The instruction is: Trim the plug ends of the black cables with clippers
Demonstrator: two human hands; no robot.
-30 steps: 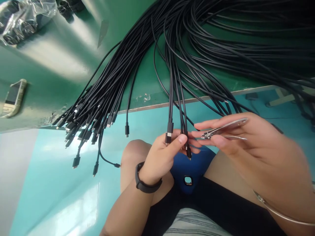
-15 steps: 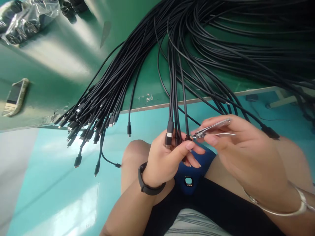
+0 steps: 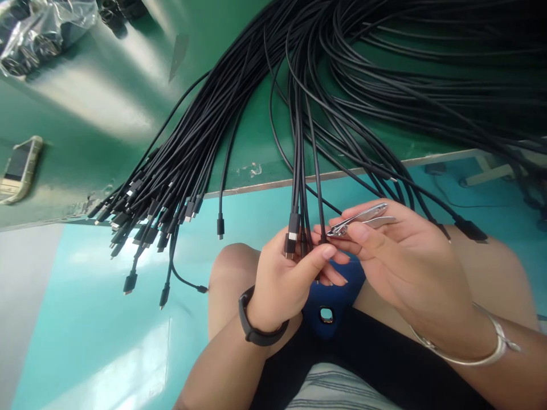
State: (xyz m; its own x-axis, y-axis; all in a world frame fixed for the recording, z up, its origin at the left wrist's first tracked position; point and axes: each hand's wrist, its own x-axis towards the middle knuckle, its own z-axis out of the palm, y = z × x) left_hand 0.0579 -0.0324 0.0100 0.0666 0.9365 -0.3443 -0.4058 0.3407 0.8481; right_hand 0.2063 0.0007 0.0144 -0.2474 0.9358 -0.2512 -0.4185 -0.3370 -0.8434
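Note:
My left hand point(image 3: 286, 279) is closed round the ends of several black USB cables point(image 3: 299, 171). One plug with a pale metal tip point(image 3: 293, 236) shows above the fingers, and another cable's end is pinched near the thumb. In my right hand point(image 3: 410, 256) are silver nail clippers point(image 3: 363, 220), held between thumb and fingers with the lever raised. The clippers' jaw end meets the cable point(image 3: 318, 193) close to its plug, just above my left thumb; whether the jaws bite on anything is too small to tell.
A thick bundle of black cables point(image 3: 205, 114) hangs over the edge of the green table point(image 3: 252, 171), plugs dangling at the left. More cables point(image 3: 427, 102) spread to the right. A phone point(image 3: 20, 169) and a clear plastic bag point(image 3: 51, 34) lie on the left side.
My right hand has moved left and closer to my left hand. The clippers' tip now reaches the cable, and the lever sits nearer the body. The view has shifted slightly.

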